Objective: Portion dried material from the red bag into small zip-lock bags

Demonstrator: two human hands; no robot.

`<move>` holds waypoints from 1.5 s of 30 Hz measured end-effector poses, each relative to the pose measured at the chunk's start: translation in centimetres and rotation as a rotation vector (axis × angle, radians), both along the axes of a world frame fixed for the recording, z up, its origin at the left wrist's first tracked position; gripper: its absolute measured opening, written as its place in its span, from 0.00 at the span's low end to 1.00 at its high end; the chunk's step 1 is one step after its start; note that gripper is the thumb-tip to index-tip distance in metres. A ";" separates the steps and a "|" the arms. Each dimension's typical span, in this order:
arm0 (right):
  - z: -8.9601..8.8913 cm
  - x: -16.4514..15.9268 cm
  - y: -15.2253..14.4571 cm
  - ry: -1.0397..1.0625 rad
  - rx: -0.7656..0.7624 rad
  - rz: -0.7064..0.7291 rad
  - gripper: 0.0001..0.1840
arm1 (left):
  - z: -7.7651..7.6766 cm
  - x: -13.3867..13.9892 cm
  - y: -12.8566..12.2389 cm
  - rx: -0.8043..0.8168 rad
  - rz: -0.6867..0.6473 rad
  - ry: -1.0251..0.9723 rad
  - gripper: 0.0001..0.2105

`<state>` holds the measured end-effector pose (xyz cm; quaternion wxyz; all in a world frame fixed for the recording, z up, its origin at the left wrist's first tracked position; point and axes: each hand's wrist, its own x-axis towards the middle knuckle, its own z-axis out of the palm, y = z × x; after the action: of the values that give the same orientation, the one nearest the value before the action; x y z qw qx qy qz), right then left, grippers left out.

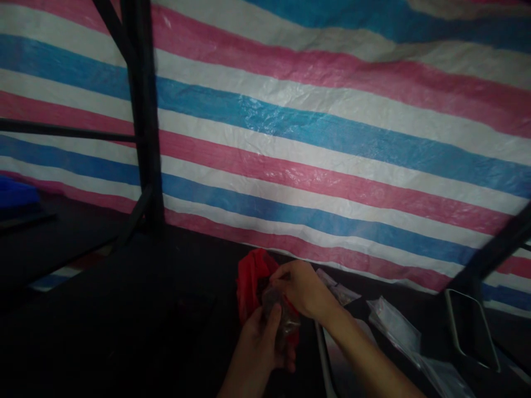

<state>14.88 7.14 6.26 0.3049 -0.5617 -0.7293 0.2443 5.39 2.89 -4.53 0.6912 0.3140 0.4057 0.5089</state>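
Observation:
My left hand [265,337] is closed round a small clear plastic bag [289,320], its thumb pressed on the front of it. Something dark seems to be inside the bag, too dim to name. At the bag's upper end, my right hand [301,290] has its fingers pinched together; what lies between the fingertips is hidden. Behind both hands stands an open red bag [251,282] of soft material on the black tabletop [194,265]. Part of the red also shows below the clear bag.
Right of my forearm lie clear plastic bags [394,323], a small filled packet [342,290] and a phone [473,329]. A pale-edged flat tray [326,359] sits under that forearm. Black metal posts [143,110] stand before a striped plastic sheet [311,127]. A blue bin [16,193] is at far left.

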 end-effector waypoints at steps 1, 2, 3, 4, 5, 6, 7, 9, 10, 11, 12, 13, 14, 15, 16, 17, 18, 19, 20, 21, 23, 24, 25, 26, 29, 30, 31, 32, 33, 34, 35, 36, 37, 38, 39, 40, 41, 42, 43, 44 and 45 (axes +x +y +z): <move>-0.1 -0.1 0.1 0.001 -0.005 0.007 0.16 | 0.1 -0.1 0.0 -0.013 -0.002 -0.004 0.34; -0.2 -0.1 0.1 0.001 -0.010 0.015 0.16 | 0.2 -0.2 0.0 -0.024 -0.003 -0.006 0.35; -0.3 -0.2 0.2 0.002 -0.015 0.024 0.16 | 0.4 -0.3 0.0 -0.030 -0.005 -0.005 0.36; -0.4 -0.2 0.3 0.007 -0.019 0.029 0.17 | 0.6 -0.5 -0.1 -0.032 -0.010 -0.002 0.37; -0.5 -0.1 0.4 0.017 -0.024 0.032 0.17 | 0.7 -0.6 -0.2 -0.030 -0.017 0.002 0.38; -0.7 0.0 0.5 0.030 -0.030 0.034 0.16 | 0.9 -0.7 -0.3 -0.026 -0.021 0.008 0.38; -0.9 0.2 0.6 0.047 -0.038 0.035 0.15 | 1.1 -0.8 -0.4 -0.021 -0.021 0.016 0.38; -1.2 0.7 0.7 0.092 -0.058 0.038 0.13 | 1.3 -0.8 -0.5 -0.008 -0.009 0.036 0.37; -1.3 1.0 0.7 0.120 -0.065 0.038 0.12 | 1.3 -0.8 -0.6 0.003 0.001 0.049 0.37; -1.3 1.3 0.6 0.151 -0.071 0.039 0.10 | 1.4 -0.8 -0.6 0.021 0.010 0.062 0.37; -1.3 1.6 0.5 0.183 -0.074 0.042 0.09 | 1.4 -0.8 -0.7 0.040 0.017 0.073 0.37; -1.3 1.9 0.2 0.212 -0.075 0.046 0.09 | 1.5 -0.9 -0.7 0.063 0.023 0.093 0.37; -1.3 2.2 -0.1 0.250 -0.078 0.051 0.11 | 1.6 -1.0 -0.8 0.097 0.038 0.130 0.37; -1.3 2.5 -0.4 0.305 -0.082 0.053 0.14 | 1.6 -1.2 -0.8 0.143 0.066 0.184 0.35; -1.3 2.7 -0.8 0.377 -0.087 0.055 0.17 | 1.7 -1.4 -0.7 0.202 0.102 0.253 0.33; -1.4 2.8 -1.2 0.464 -0.090 0.055 0.19 | 1.7 -1.6 -0.7 0.269 0.134 0.334 0.31; -1.5 3.0 -1.6 0.558 -0.091 0.052 0.20 | 1.7 -1.9 -0.6 0.337 0.157 0.415 0.30; -1.7 3.0 -2.0 0.648 -0.089 0.047 0.21 | 1.6 -2.1 -0.5 0.397 0.167 0.487 0.29; -1.9 3.1 -2.3 0.719 -0.085 0.041 0.20 | 1.6 -2.4 -0.4 0.444 0.164 0.544 0.28; -2.1 3.1 -2.5 0.765 -0.078 0.031 0.20 | 1.5 -2.6 -0.2 0.480 0.149 0.593 0.28; -2.6 3.0 -3.0 0.816 -0.055 -0.006 0.21 | 1.3 -2.9 -0.1 0.531 0.123 0.673 0.28; -2.7 3.0 -3.1 0.827 -0.036 -0.031 0.22 | 1.3 -3.0 0.0 0.545 0.116 0.707 0.28; -2.9 3.0 -3.3 0.832 -0.014 -0.056 0.22 | 1.3 -3.1 0.0 0.556 0.106 0.737 0.28; -3.0 3.1 -3.5 0.832 0.008 -0.078 0.22 | 1.3 -3.1 0.0 0.570 0.097 0.760 0.27; -3.3 3.1 -4.1 0.799 0.082 -0.123 0.18 | 1.3 -3.1 0.0 0.632 0.111 0.803 0.25; -3.3 3.1 -4.4 0.773 0.111 -0.131 0.15 | 1.4 -3.0 0.0 0.654 0.122 0.806 0.25; -3.4 3.0 -4.6 0.741 0.147 -0.134 0.12 | 1.4 -2.9 0.0 0.660 0.130 0.799 0.24; -3.5 3.0 -4.8 0.706 0.182 -0.135 0.10 | 1.5 -2.9 0.0 0.647 0.131 0.780 0.24; -3.6 2.9 -5.0 0.671 0.212 -0.134 0.08 | 1.5 -2.8 0.0 0.616 0.125 0.745 0.24; -3.8 2.8 -5.2 0.643 0.236 -0.136 0.08 | 1.5 -2.7 0.0 0.576 0.111 0.700 0.25; -3.9 2.7 -5.3 0.627 0.252 -0.143 0.07 | 1.5 -2.6 0.0 0.527 0.099 0.653 0.26; -4.0 2.6 -5.5 0.624 0.257 -0.155 0.07 | 1.5 -2.4 0.0 0.477 0.096 0.612 0.26; -4.1 2.6 -5.6 0.633 0.255 -0.169 0.09 | 1.4 -2.3 0.0 0.434 0.090 0.580 0.27; -4.1 2.5 -5.7 0.646 0.250 -0.177 0.11 | 1.3 -2.2 -0.1 0.410 0.087 0.557 0.27; -4.1 2.5 -5.8 0.660 0.244 -0.176 0.13 | 1.3 -2.1 -0.1 0.404 0.076 0.538 0.27; -4.1 2.6 -5.9 0.666 0.243 -0.168 0.14 | 1.2 -1.9 -0.2 0.416 0.063 0.524 0.27; -4.0 2.6 -6.0 0.658 0.249 -0.157 0.14 | 1.2 -1.8 -0.2 0.439 0.054 0.513 0.27; -3.9 2.7 -6.0 0.640 0.266 -0.150 0.13 | 1.3 -1.7 -0.2 0.465 0.050 0.506 0.27; -3.8 2.8 -6.1 0.619 0.287 -0.154 0.12 | 1.3 -1.7 -0.2 0.484 0.060 0.501 0.27; -3.7 2.8 -6.2 0.602 0.306 -0.167 0.12 | 1.4 -1.6 -0.2 0.492 0.081 0.500 0.27; -3.6 2.8 -6.2 0.600 0.316 -0.186 0.12 | 1.5 -1.7 -0.1 0.490 0.104 0.498 0.28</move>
<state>17.66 0.97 2.66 0.6098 -0.4747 -0.5817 0.2538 3.69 2.84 -2.99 0.4485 0.5637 0.4432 0.5336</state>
